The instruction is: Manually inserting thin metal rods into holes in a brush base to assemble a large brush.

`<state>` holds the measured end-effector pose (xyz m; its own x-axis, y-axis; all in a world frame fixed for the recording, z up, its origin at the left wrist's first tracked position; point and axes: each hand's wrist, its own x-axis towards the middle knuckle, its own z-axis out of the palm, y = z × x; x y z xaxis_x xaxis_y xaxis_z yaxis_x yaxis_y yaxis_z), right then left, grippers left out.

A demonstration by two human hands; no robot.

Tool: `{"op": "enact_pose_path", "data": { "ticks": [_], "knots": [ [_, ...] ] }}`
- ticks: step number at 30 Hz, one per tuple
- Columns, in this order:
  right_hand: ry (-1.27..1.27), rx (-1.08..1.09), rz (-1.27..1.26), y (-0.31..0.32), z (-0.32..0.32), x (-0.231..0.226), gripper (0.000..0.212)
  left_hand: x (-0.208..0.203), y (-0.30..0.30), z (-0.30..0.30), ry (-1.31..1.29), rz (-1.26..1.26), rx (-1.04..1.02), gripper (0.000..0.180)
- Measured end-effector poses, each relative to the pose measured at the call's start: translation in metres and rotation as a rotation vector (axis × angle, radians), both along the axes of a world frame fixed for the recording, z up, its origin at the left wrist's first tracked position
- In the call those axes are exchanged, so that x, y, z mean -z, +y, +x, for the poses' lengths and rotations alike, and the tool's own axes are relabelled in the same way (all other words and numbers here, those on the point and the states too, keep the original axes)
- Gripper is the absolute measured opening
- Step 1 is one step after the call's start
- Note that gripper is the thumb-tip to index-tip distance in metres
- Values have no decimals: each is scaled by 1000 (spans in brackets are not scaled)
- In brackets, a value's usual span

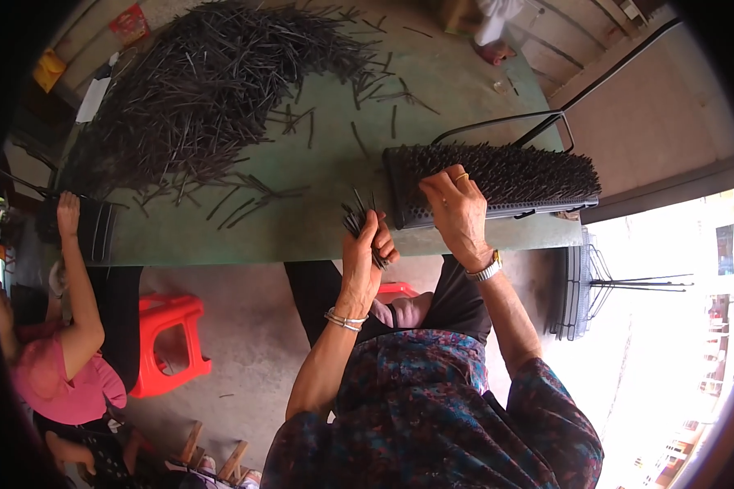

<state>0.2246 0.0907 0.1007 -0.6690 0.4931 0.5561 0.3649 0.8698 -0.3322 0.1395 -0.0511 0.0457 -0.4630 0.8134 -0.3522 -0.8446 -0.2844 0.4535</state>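
Note:
My left hand (366, 254) is closed round a small bundle of thin dark sticks (354, 220), whose ends poke up above the fist. It hovers by the table's near edge, just left of a long dark rack with a perforated side (506, 210). Many short dark sticks (530, 173) stand densely in the rack's top. Over the rack's left end is my right hand (458, 213), thumb and fingers pinched together; whatever lies between the fingertips is too small to make out. A large heap of loose dark sticks (196, 90) covers the table's far left.
Stray sticks (249, 200) lie across the green table (318, 236). A metal bar frame (567, 130) rises behind the rack. At the left, another person's hand (68, 213) is at a similar dark rack (98, 232). A red stool (171, 346) stands between us; wire racks (575, 293) are at the right.

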Motion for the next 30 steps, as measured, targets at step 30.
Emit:
{"op": "enact_pose_path", "data": {
  "ticks": [30],
  "knots": [
    [-187, -259, -1115, -23, 31, -26, 18, -22, -22, 46, 256, -211, 109, 33]
  ]
}}
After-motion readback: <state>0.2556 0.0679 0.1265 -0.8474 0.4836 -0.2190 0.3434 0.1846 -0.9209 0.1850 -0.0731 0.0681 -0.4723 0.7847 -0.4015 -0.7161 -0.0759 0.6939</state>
